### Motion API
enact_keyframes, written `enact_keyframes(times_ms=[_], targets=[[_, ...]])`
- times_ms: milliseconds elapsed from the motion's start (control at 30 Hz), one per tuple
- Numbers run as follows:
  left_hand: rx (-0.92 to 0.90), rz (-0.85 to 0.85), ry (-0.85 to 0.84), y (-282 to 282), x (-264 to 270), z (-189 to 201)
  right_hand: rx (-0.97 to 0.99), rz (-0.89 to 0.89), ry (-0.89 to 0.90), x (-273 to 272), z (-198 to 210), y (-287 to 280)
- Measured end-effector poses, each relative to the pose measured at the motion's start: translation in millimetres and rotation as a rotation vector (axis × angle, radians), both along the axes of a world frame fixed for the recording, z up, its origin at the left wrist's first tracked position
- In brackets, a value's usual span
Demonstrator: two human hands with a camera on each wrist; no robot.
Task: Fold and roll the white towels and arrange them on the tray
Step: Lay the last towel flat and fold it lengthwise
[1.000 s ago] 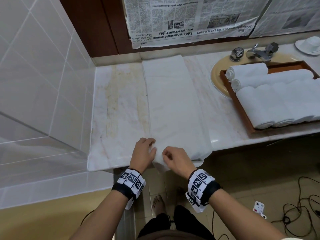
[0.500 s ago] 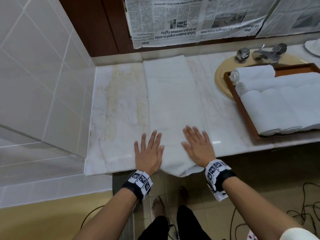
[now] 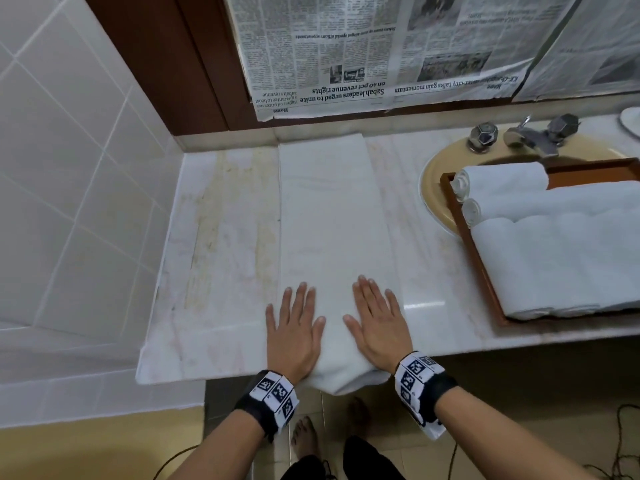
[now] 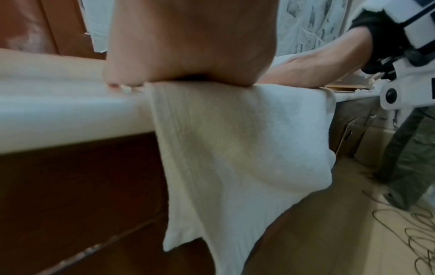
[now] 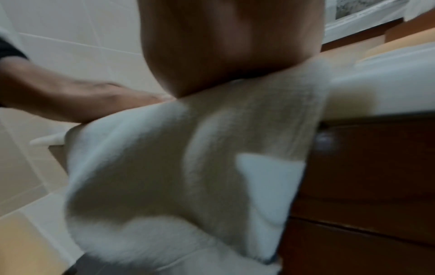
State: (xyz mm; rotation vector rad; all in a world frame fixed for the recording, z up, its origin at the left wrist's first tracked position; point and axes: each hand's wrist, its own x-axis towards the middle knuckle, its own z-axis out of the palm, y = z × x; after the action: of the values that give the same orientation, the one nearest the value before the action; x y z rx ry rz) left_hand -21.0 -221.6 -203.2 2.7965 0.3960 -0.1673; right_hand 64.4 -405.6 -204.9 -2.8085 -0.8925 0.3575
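A long white towel (image 3: 332, 216), folded into a narrow strip, lies flat on the marble counter (image 3: 221, 258) from the back wall to the front edge. Its near end (image 4: 235, 148) hangs over the edge, also seen as the towel end (image 5: 179, 167) in the right wrist view. My left hand (image 3: 294, 323) lies flat, fingers spread, on the towel's left edge. My right hand (image 3: 377, 320) presses flat on its right side. A wooden tray (image 3: 485, 271) at the right holds several rolled white towels (image 3: 561, 258).
The tray sits partly over a yellow sink (image 3: 433, 188) with a chrome tap (image 3: 530, 136). Newspaper (image 3: 363, 53) covers the wall behind. A tiled wall (image 3: 69, 168) bounds the counter's left. Cables (image 3: 620, 455) lie on the floor below, by my bare feet (image 3: 304, 441).
A second ago both hands had curled fingers at the towel's near end on the counter edge. They have since opened flat and slid forward a little along the towel.
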Motion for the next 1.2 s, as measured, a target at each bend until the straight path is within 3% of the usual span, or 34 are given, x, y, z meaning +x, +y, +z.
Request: enact_keyframes(times_ms=[267, 967, 1200], targets=[[0.005, 0.033, 0.06, 4, 31, -1, 0.002, 0.003, 0.025, 37, 0, 2], [-0.016, 0.046, 0.072, 56, 176, 2, -0.009, 0.006, 0.049, 188, 6, 54], [-0.082, 0.029, 0.039, 57, 155, 16, 0.132, -0.067, 0.07, 175, 21, 35]])
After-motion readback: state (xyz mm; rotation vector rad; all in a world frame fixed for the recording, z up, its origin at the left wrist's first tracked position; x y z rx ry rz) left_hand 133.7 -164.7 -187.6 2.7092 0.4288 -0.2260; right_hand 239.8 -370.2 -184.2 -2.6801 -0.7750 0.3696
